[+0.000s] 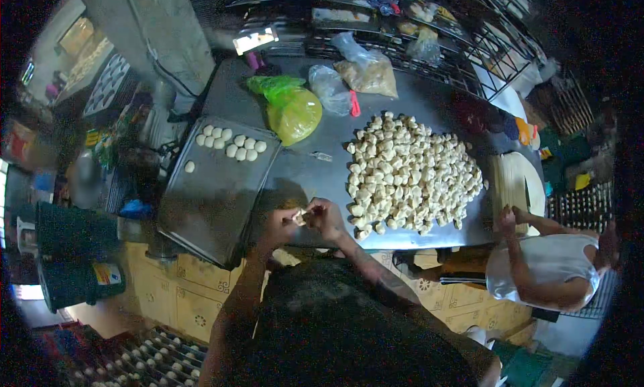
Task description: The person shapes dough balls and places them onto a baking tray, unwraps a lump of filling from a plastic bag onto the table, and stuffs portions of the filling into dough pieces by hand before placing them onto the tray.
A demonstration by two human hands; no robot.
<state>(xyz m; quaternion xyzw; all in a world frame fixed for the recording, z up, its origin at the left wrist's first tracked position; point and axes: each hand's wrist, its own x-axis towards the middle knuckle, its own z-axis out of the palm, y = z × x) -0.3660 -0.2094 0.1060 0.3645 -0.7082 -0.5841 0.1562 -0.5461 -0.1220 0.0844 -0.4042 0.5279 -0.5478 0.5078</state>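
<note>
Bakery workroom with heaped dough pieces (410, 173)

Just the one cam here, worn on the head, aimed forward and pretty steeply down over the wearer's own dark shirt (335, 320). It's a super wide fisheye, so the corners go black and stuff bends near the rim. The left hand (282, 224) and right hand (326, 219) sit near mid-frame, fairly close up, table (302, 175) stretching out beyond them, floor (194, 303) lower down, racks (376, 24) way off up top.
</note>
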